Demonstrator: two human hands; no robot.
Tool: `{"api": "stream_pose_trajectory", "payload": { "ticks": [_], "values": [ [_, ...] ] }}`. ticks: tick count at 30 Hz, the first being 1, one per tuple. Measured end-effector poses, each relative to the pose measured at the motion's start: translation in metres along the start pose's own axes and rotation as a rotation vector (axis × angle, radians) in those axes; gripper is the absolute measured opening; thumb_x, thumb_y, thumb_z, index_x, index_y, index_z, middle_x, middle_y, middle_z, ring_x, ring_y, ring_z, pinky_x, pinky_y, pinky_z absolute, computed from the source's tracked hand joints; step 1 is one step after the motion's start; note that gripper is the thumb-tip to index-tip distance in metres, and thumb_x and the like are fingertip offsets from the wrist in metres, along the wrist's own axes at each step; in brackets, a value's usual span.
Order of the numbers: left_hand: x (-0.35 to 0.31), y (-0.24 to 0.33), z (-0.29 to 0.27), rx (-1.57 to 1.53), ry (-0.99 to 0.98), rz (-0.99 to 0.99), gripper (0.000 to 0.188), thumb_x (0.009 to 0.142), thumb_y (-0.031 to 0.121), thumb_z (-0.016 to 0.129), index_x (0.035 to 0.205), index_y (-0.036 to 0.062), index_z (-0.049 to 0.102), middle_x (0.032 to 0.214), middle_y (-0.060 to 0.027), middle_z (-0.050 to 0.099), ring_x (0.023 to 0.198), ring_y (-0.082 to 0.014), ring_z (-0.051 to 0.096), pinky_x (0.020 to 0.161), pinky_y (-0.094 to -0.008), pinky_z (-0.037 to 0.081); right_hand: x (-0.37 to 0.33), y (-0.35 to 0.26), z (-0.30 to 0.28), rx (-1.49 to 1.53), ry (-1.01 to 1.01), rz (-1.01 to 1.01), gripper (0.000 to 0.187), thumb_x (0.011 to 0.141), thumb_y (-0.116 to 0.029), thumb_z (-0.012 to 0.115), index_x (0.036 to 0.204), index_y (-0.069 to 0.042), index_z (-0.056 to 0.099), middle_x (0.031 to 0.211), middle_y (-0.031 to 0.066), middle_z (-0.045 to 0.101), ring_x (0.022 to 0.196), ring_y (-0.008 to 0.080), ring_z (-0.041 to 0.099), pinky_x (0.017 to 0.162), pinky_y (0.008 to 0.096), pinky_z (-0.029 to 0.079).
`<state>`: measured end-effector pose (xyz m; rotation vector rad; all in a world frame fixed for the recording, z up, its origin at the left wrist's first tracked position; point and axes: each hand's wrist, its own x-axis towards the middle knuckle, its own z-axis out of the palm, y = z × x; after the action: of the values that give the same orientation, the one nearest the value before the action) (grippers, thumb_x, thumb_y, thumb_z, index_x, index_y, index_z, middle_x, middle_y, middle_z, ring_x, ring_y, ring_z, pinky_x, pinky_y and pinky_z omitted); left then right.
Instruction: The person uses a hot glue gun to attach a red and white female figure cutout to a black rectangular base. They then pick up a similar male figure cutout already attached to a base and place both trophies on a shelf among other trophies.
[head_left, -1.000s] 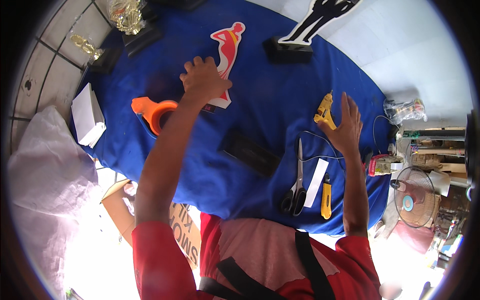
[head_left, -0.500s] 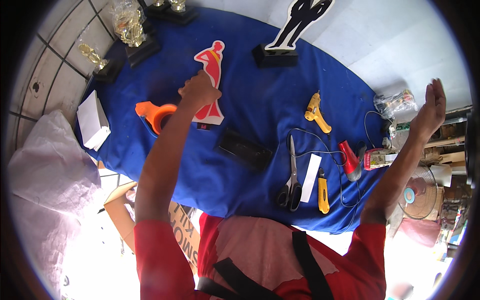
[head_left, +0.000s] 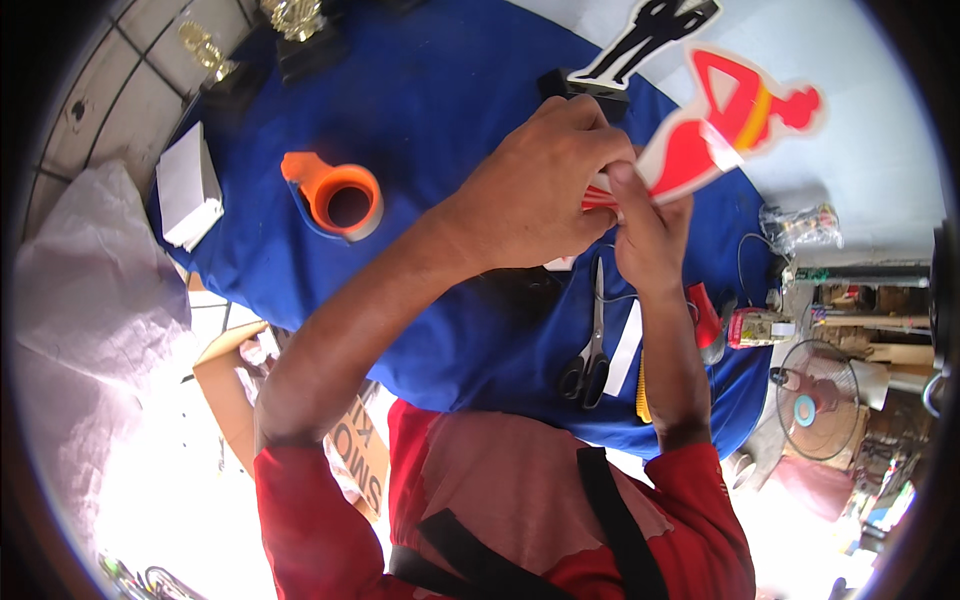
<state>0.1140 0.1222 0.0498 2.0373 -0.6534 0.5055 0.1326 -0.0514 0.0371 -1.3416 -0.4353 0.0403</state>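
Up off the blue cloth (head_left: 470, 365), high and right of centre in the frame: the red figure cutout (head_left: 730, 130), tilted, head end toward the right, yellow sash in plain sight. Gripping it by the lower part, the left hand (head_left: 545, 190), fingers curled in and closed around it, not spread. Pinching it alongside, the right hand (head_left: 652, 235), thumb pressed to the front face, the other fingers largely behind; impossible to tell how far apart. Close together there, both hands, and busy on the same piece!

Behind, at the top of the frame, a black figure cutout (head_left: 650, 40) upright on a black base (head_left: 612, 100). Over to the left, an orange tape dispenser (head_left: 318, 178), then a stack of white cards (head_left: 187, 190), with gold trophies (head_left: 295, 18) at the upper left. Below the hands, right of centre, black-handled scissors (head_left: 597, 335), just beside a white strip (head_left: 624, 352), and a yellow cutter (head_left: 642, 390) half covered by the right forearm. Farther right, a red-and-grey hairdryer (head_left: 706, 318); near the right edge, a round fan (head_left: 820, 400).
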Motion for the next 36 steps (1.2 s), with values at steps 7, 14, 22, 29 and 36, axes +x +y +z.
{"api": "stream_pose_trajectory", "payload": {
  "ticks": [7,14,22,29,36],
  "values": [
    [-0.041,-0.018,-0.019,-0.178,-0.068,-0.130,0.026,0.078,-0.004,0.065,0.104,-0.0006,0.064,0.100,-0.0162,0.064,0.092,-0.0306,0.064,0.082,-0.0401,0.052,-0.029,0.019,-0.021,-0.192,-0.098,-0.233,0.009,0.096,-0.007,0.066,0.098,0.002,0.064,0.089,0.0111,0.070,0.079,0.0125,0.065,0.073,0.0263,0.051],
    [-0.062,-0.024,-0.025,-0.287,-0.301,-0.389,0.011,0.085,-0.004,0.063,0.096,-0.0026,0.066,0.080,-0.0146,0.068,0.074,-0.0257,0.068,0.068,-0.0372,0.052,-0.030,0.022,-0.017,-0.263,-0.340,-0.322,0.007,0.095,-0.002,0.066,0.101,0.003,0.066,0.089,0.0117,0.070,0.079,0.0132,0.066,0.071,0.0267,0.053],
    [-0.063,-0.022,-0.026,-0.239,-0.322,-0.288,0.010,0.083,-0.004,0.066,0.092,-0.0018,0.067,0.077,-0.0159,0.067,0.070,-0.0272,0.067,0.063,-0.0372,0.050,-0.035,0.015,-0.020,-0.448,-0.453,-0.374,0.013,0.089,0.003,0.070,0.101,0.001,0.066,0.092,0.0146,0.072,0.077,0.0201,0.068,0.068,0.0306,0.055],
    [-0.065,-0.025,-0.031,-0.134,-0.359,-0.273,0.012,0.081,-0.003,0.069,0.093,-0.0009,0.068,0.073,-0.0175,0.066,0.069,-0.0349,0.067,0.062,-0.0400,0.050,-0.037,0.012,0.001,-0.473,-0.495,-0.242,0.008,0.093,-0.002,0.061,0.101,0.001,0.062,0.101,0.0164,0.067,0.083,0.0184,0.063,0.076,0.0315,0.051],
    [-0.068,-0.023,-0.029,-0.126,-0.409,-0.318,0.015,0.075,-0.001,0.066,0.089,0.0001,0.068,0.080,-0.0190,0.069,0.078,-0.0390,0.068,0.070,-0.0467,0.053,-0.047,0.052,0.017,-0.274,-0.419,-0.287,0.024,0.097,-0.024,0.055,0.090,-0.002,0.061,0.105,0.0160,0.057,0.092,0.0215,0.056,0.083,0.0361,0.046]
  ]
}}
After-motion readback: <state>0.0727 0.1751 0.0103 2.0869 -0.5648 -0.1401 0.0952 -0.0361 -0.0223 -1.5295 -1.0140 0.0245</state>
